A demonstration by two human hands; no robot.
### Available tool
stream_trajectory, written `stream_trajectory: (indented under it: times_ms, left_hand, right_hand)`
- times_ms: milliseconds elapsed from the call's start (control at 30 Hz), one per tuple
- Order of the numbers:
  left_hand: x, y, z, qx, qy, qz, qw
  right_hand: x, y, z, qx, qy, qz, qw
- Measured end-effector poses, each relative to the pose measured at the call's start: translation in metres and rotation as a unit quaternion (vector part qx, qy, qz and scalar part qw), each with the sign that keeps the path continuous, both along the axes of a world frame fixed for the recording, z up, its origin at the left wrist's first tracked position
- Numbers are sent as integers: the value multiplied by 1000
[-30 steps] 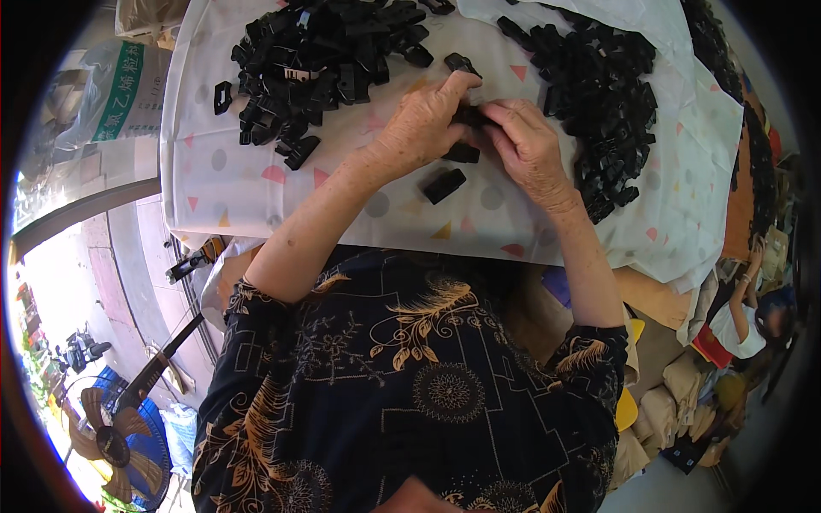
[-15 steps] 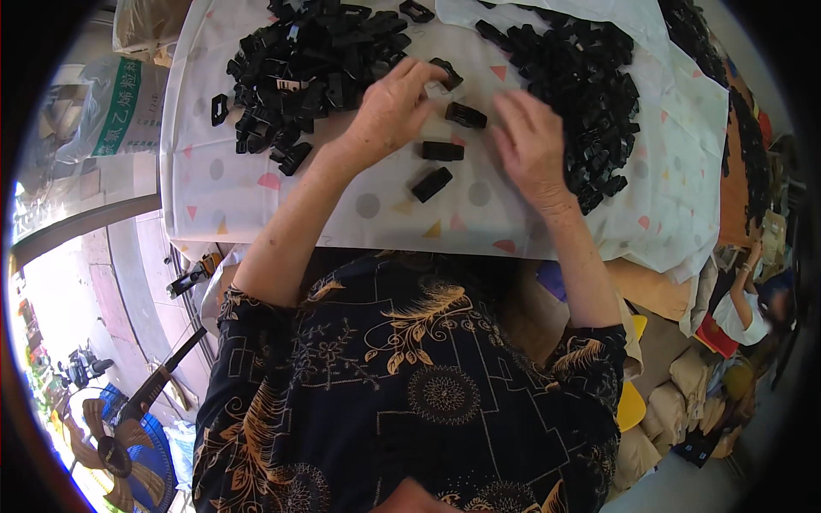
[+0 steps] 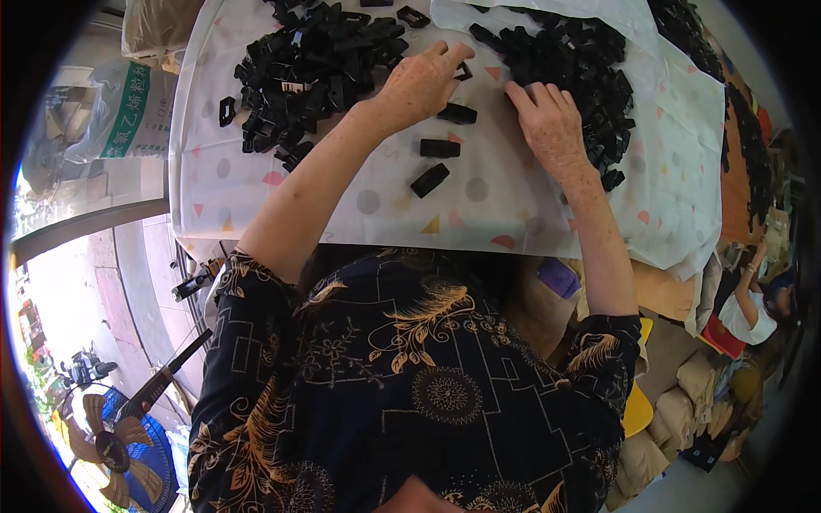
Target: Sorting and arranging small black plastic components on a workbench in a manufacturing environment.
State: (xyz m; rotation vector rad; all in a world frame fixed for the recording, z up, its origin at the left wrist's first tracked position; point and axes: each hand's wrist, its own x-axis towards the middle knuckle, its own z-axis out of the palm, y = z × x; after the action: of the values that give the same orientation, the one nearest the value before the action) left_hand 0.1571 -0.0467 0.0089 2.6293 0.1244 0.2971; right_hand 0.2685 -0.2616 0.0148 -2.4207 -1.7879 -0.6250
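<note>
White and patterned, the tabletop (image 3: 376, 224) carries black parts (image 3: 440, 148): a left pile (image 3: 316, 81), a right pile (image 3: 590, 68), three loose between. Of the hands, the left (image 3: 421, 84) curls beside another part (image 3: 463, 72), its grip hard to tell; the right (image 3: 552, 128), fingers parted, is beside the right pile.

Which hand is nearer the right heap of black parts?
Right. The right hand is at the left edge of the right heap; the left hand is farther left, near the left heap.
</note>
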Motion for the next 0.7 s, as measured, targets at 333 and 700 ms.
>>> stream_trajectory:
  times_ms: [333, 700]
  left_hand:
    - [-15, -4, -10, -211, 0, 28, 977]
    - [-22, 0, -19, -161, -46, 46, 985]
  right_hand:
    - [-12, 2, -1, 71, 215, 11, 974]
    - [-21, 51, -7, 227, 389, 86, 888]
